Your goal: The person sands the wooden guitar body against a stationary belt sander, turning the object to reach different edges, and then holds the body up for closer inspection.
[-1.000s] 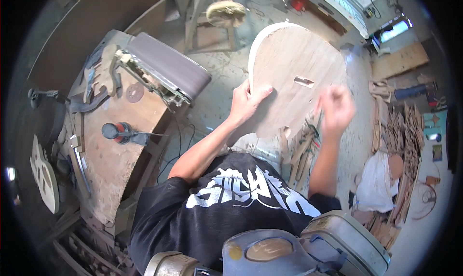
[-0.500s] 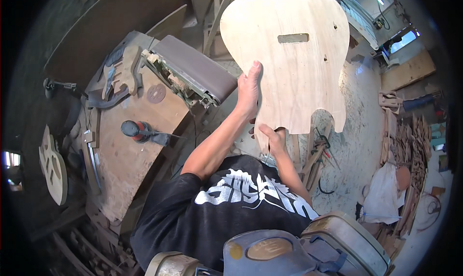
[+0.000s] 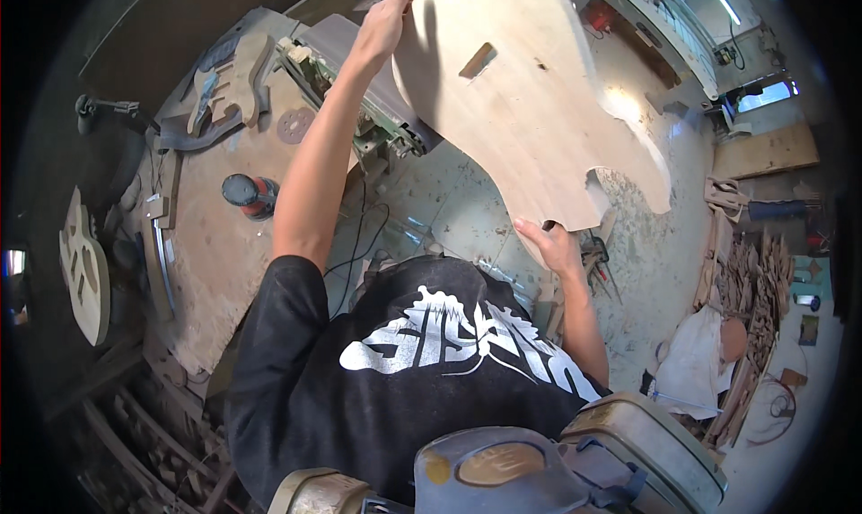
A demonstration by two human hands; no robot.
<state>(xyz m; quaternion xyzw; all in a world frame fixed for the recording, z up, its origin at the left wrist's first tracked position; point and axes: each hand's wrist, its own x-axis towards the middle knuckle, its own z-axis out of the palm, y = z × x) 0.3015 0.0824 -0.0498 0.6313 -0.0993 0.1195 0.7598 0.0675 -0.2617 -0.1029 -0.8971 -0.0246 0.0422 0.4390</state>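
A pale wooden guitar body (image 3: 530,110) is held up in front of me, its flat face toward me and tilted. It has a rectangular slot, small holes and a curved cutaway. My left hand (image 3: 386,22) grips its far left edge, thumb along the rim, with the other fingers mostly behind the wood. Lower down, my right hand (image 3: 549,243) is closed round the near horn, thumb on the face. The belt sander (image 3: 373,87) stands just left of the body, its dark belt partly covered by my left arm and the wood.
On the workbench (image 3: 211,289) at left lie a red and black orbital sander (image 3: 251,196), a sanding disc (image 3: 293,126) and a cut-out guitar body (image 3: 256,74). Another guitar body (image 3: 85,276) stands at far left. Clamps (image 3: 600,263) are near my right hand; wood offcuts (image 3: 750,289) are piled at right.
The guitar body has turned and tilted, its far end swinging up and left. My left hand has slid from its middle edge to the far end; my right hand moved slightly right.
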